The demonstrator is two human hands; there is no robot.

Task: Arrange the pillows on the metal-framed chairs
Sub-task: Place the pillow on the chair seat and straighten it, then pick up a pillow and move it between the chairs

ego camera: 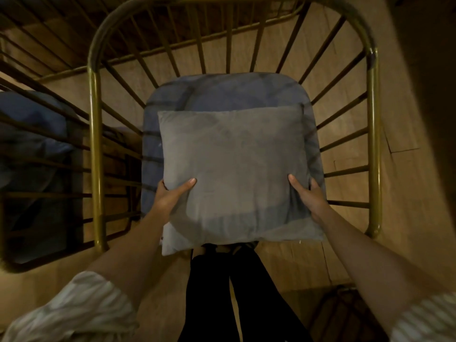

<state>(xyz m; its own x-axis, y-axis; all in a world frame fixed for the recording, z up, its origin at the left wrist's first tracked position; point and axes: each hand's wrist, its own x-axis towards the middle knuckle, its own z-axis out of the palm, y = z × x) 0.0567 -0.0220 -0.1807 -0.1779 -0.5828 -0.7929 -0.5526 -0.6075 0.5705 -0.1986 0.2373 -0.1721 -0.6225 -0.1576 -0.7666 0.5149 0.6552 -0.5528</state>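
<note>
The left hand (170, 196) is gripping the near left edge of a square grey fabric pillow (234, 169), thumb lying on top and fingers hidden underneath. The right hand (312, 199) is clamping the pillow's near right edge the same way. The pillow is sitting over the blue padded seat cushion (222, 92) of a brass-coloured metal-framed chair (95, 134), its near edge overhanging the cushion's front. Left of this chair, a second barred metal chair (49, 174) is holding a dark blue cushion (32, 114). Wooden floor (407, 119) is showing beneath.
</note>
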